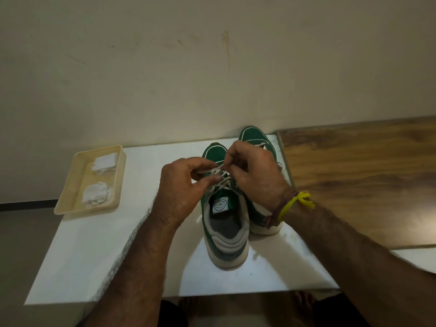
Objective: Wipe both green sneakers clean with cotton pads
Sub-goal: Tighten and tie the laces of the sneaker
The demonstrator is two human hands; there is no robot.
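Observation:
Two green sneakers with white soles stand side by side on a white table (94, 256), toes toward the wall. The nearer sneaker (225, 234) faces me heel first; the farther sneaker (253, 135) sits to its right, mostly hidden by my right arm. My left hand (181, 187) and my right hand (253, 171) both pinch the white laces (218, 179) of the nearer sneaker above its tongue. A cream tray (70, 192) at the table's left holds cotton pads (95, 193), one pile near, another far.
A pale wall rises right behind the table. A wooden surface (365, 175) adjoins the table on the right, close beside the farther sneaker. The tray overhangs the table's left edge slightly. Bare feet show under the table's near edge.

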